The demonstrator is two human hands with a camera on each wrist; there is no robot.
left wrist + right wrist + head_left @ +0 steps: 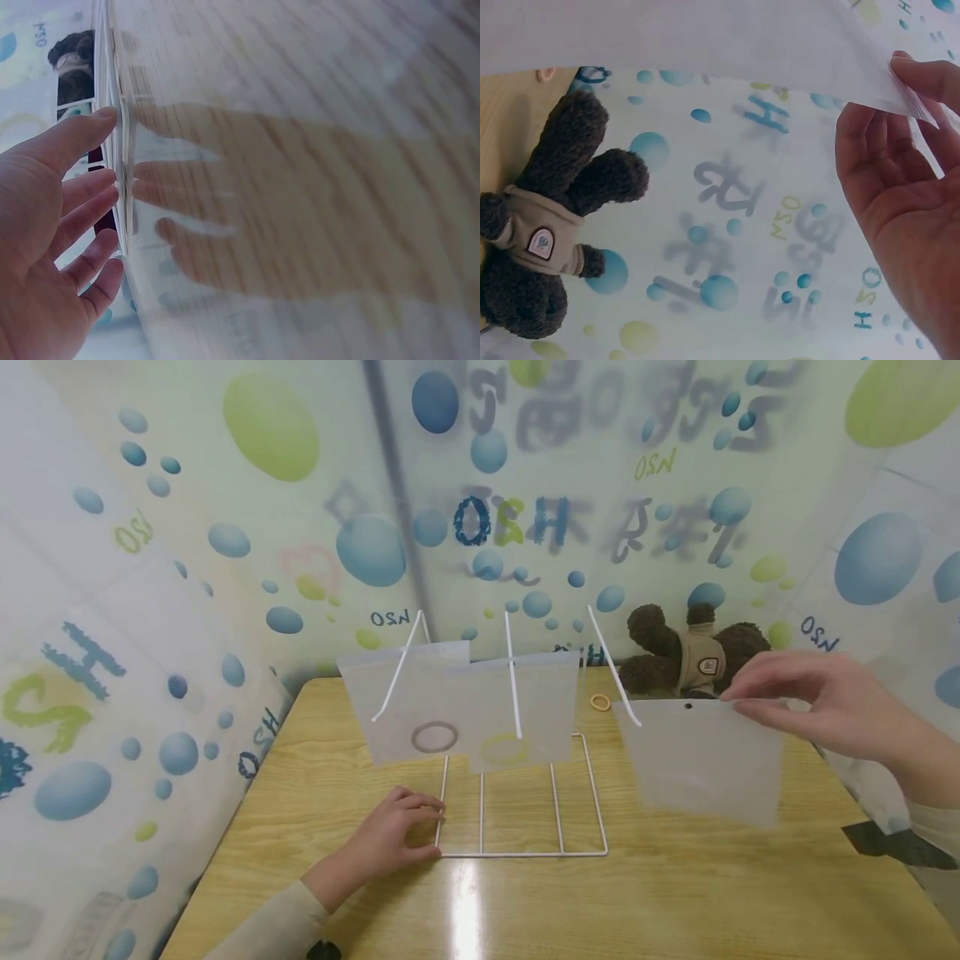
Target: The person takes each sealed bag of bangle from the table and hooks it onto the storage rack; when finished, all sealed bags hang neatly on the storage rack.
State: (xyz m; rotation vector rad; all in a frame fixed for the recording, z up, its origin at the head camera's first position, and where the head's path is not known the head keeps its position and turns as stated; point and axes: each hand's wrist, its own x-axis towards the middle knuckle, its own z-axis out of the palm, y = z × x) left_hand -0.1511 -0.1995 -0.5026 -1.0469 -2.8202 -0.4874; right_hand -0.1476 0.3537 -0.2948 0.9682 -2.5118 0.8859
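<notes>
My right hand (832,706) pinches the top edge of a translucent plastic bag (705,760), which hangs down to the right of a white wire rack (525,855). A small dark hole shows near the bag's top. In the right wrist view the same bag (705,37) spans the top, its corner between thumb and fingers. Resting on the table, my left hand (382,839) touches the rack base's left side with its fingertips, fingers loosely extended. Two more bags hang at the rack's prongs: one (390,685) shows a grey ring (415,737), the other (551,702) a yellow ring.
A small wooden ring (600,696) lies at the back of the wood-grain table (675,893). Behind it, a dark brown plush toy (701,652) in a beige shirt lies against the patterned curtain (315,543). The rack's prongs stick up towards me.
</notes>
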